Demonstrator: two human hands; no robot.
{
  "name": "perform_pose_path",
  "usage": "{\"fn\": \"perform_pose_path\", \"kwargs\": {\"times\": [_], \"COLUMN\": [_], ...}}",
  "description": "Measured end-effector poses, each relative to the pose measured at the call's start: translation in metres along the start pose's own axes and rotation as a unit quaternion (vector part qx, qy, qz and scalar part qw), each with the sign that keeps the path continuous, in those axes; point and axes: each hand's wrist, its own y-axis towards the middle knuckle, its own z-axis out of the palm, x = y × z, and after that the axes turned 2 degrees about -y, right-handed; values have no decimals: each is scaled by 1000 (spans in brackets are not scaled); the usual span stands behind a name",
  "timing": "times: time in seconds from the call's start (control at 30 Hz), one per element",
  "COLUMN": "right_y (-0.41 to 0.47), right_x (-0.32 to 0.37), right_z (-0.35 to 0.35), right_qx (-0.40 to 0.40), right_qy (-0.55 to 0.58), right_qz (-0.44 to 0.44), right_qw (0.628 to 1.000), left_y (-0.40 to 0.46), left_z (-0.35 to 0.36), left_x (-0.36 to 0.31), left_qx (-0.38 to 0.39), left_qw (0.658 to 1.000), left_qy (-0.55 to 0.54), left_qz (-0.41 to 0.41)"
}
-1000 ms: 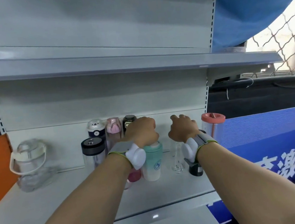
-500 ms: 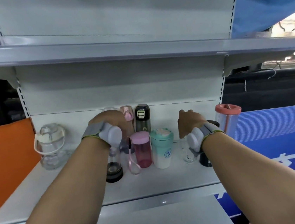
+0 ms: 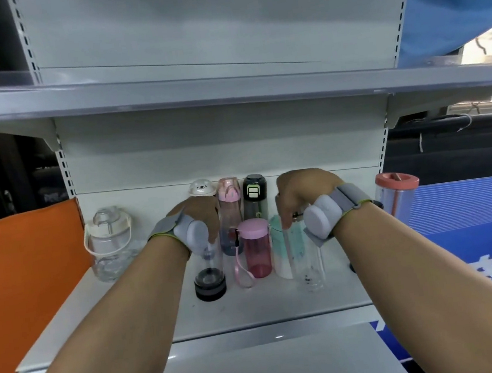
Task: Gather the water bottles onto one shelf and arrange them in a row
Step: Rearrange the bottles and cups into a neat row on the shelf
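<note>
Several water bottles stand on the white shelf (image 3: 253, 311). My left hand (image 3: 200, 216) grips the top of a clear bottle with a black base (image 3: 209, 278). My right hand (image 3: 304, 193) grips the top of a clear glass bottle (image 3: 307, 266), which stands in front of a teal bottle (image 3: 279, 244). Between them is a pink bottle with a strap (image 3: 255, 251). Behind stand a bear-lid bottle (image 3: 202, 188), a pale pink bottle (image 3: 230, 215) and a dark bottle (image 3: 255, 197). A clear jug with a white handle (image 3: 108, 243) is at the left, a coral-lid tumbler (image 3: 397, 193) at the right.
An upper shelf (image 3: 228, 93) overhangs the bottles. An orange panel (image 3: 27, 266) borders the shelf's left end and a blue banner (image 3: 474, 237) its right. A lower shelf (image 3: 274, 364) lies below the front edge.
My right hand has drawn the clear glass bottle forward, in front of the teal one. My left hand stays on the black-based bottle. The view has shifted left.
</note>
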Motion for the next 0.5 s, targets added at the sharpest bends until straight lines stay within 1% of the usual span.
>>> {"fn": "perform_pose_path", "kwargs": {"times": [0.07, 0.1, 0.13, 0.23, 0.3, 0.4, 0.5], "right_y": [7, 12, 15, 27, 35, 45, 54], "right_x": [16, 28, 44, 84, 101, 117, 120], "right_z": [-4, -6, -7, -7, 0, 14, 27], "right_qx": [-1, 8, 14, 32, 37, 25, 2], "right_qy": [69, 93, 105, 130, 142, 135, 122], "right_qz": [-19, -35, -51, -86, -100, -106, -104], "right_qw": [997, 995, 993, 987, 984, 985, 987], "left_y": [3, 0, 3, 0, -1, -4, -4], "left_z": [-1, -6, -8, -16, -15, -5, 2], "left_x": [5, 7, 14, 33, 36, 36, 35], "left_qx": [15, 38, 43, 43, 46, -7, -42], "left_qw": [999, 998, 998, 998, 997, 999, 997], "left_qy": [-22, -37, -36, -49, -53, -50, -58], "left_qz": [18, 26, 33, 11, 12, 17, 24]}}
